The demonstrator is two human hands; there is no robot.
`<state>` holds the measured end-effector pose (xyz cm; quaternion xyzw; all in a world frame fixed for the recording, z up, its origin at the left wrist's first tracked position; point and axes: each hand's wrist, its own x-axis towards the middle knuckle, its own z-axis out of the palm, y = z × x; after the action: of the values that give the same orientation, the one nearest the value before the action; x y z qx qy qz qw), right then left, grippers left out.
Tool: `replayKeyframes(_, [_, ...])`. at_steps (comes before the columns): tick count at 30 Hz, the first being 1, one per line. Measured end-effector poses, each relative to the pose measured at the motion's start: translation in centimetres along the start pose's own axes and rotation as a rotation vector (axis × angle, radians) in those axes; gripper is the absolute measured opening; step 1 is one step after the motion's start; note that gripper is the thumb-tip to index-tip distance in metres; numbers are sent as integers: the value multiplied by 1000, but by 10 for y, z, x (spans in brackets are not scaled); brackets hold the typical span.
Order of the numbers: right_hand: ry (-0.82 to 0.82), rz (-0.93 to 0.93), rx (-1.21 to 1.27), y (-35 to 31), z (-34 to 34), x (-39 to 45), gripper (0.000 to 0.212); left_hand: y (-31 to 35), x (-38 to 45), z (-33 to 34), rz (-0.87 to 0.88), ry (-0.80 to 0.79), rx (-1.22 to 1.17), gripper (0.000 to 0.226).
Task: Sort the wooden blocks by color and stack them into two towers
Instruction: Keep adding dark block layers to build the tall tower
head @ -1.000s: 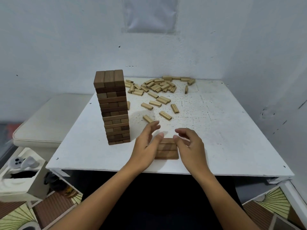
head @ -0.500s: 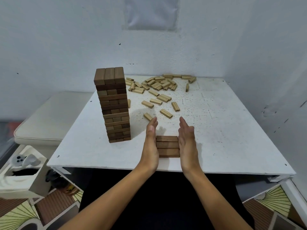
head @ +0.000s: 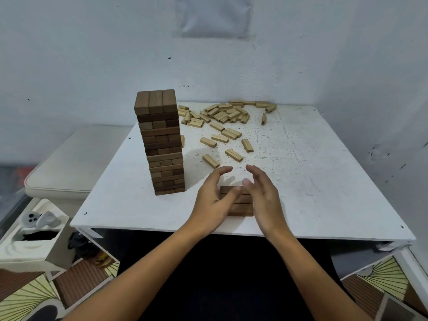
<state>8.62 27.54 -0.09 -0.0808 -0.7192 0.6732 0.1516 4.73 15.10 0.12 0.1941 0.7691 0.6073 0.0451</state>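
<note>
Both hands flanked a flat row of three dark blocks [head: 240, 201] near the surface's [head: 324, 181] front edge; the left hand [head: 214, 196] and right hand [head: 262, 198] were relaxed, fingers loosely spread, grasping nothing.

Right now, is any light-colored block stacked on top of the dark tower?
No: the dark tower ends in three dark blocks, while the light blocks lie scattered flat on the white table behind it.

White walls [head: 92, 54] corner a white table [head: 324, 181]; patterned floor [head: 27, 297] below.
</note>
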Motion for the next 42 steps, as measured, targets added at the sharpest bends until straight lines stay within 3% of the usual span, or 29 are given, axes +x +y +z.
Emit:
replayKeyframes(4, [-105, -63, -262, -1, -26, 10, 36, -5, 5, -27, 131, -142, 326, 51])
replayKeyframes(9, [-379, -49, -627, -10, -56, 18, 49, -9, 10, -51, 210, -341, 617, 61])
replayKeyframes(13, [-486, -23, -730, -14, -61, 17, 68, -10, 13, -57, 209, -395, 658, 63])
replayKeyframes(19, [-458, -20, -724, -11, -58, 13, 81, -12, 18, -58, 197, -414, 627, 62])
replayKeyframes(24, [-459, 41, -726, -6, -58, 15, 92, -16, 18, -55, 126, -422, 652, 84])
replayKeyframes(29, [-492, 12, -734, -6, -58, 18, 84, -20, 22, -52, 91, -434, 667, 88])
replayKeyframes(34, [-493, -103, -716, -3, -59, 20, 67, -17, 22, -49, 153, -398, 631, 79])
replayKeyframes(42, [-445, -146, -713, 0, -59, 19, 60, -6, 15, -47, 162, -366, 579, 78])
